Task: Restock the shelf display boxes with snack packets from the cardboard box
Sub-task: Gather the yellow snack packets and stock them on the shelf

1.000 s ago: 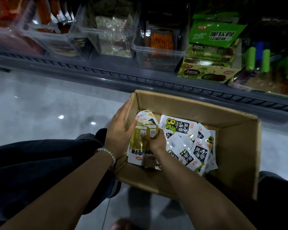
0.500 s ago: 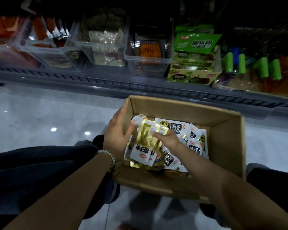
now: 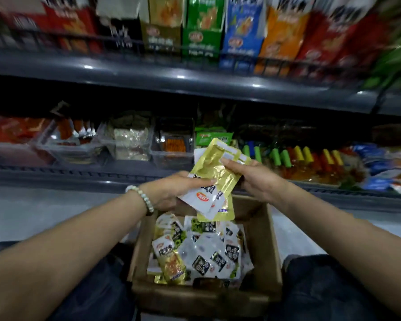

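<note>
**Packet bundle is out of the box and up at shelf level**

Nearest on my feed, dark trouser knees (image 3: 322,286) flank the open brown cardboard box (image 3: 273,246), which sits low between them. It holds a loose heap of white, black-labelled and gold foil snack packets (image 3: 206,253), so I judge there is plenty of stock left.

Above the box's far end, both hands hold a small bundle of gold foil packets (image 3: 218,174) with white label ends. A second ago that bundle was down inside the box, being gathered. Now it is lifted clear and hangs in the air in front of the lower shelf.

The left hand (image 3: 171,193), with a pale bead bracelet (image 3: 140,196) on its wrist, pinches the bundle's white lower end between thumb and fingers. The right hand (image 3: 257,179) is clamped on the upper gold edge, fingertips pressed onto the foil.

I read the pick as done, with placing the next step.

Beyond the hands, the grey lower shelf (image 3: 90,174) carries a row of clear plastic bins (image 3: 171,156). A green display box (image 3: 212,135) stands just behind the bundle. I cannot tell which container these packets belong in.

The view has also tipped upward. The grey upper shelf (image 3: 148,77) now shows, lined with upright coloured cartons (image 3: 202,35) too blurred to read.
</note>
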A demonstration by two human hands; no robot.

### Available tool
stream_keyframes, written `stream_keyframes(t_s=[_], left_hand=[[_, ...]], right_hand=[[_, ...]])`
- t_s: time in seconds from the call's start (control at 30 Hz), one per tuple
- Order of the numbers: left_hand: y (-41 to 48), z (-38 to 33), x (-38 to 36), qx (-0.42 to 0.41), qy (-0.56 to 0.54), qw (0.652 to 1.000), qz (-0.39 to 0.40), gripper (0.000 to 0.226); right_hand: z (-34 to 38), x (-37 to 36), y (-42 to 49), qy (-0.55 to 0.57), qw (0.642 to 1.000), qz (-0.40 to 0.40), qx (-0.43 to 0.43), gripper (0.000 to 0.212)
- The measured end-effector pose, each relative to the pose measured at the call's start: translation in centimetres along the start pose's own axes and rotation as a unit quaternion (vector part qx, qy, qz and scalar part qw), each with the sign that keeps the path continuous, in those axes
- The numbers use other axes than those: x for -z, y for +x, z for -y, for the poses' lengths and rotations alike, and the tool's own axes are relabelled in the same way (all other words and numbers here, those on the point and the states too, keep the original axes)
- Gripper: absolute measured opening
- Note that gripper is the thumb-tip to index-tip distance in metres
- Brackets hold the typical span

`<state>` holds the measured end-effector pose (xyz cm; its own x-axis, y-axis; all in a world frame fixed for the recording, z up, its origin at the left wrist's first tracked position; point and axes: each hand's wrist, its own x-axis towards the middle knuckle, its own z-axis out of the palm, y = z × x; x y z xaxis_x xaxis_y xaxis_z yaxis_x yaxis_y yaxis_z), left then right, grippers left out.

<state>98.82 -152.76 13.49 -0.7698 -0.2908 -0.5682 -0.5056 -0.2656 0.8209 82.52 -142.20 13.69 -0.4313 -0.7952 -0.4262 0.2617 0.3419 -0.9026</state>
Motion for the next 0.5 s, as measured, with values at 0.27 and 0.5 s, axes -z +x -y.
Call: stream_keyframes(t_s=[0.27, 0.5], left_hand=[[-5.1, -4.3, -0.8, -0.018, 0.147, 0.988, 0.047, 0.028], [-3.9, -4.9, -0.2, -0.068, -0.150, 0.985, -0.046, 0.038]], right_hand=[[4.0, 2.3, -5.4, -0.145, 0.987, -0.043, 0.061, 0.044], [3.2, 3.1, -4.6, 0.018, 0.977, -0.206, 0.050, 0.018]])
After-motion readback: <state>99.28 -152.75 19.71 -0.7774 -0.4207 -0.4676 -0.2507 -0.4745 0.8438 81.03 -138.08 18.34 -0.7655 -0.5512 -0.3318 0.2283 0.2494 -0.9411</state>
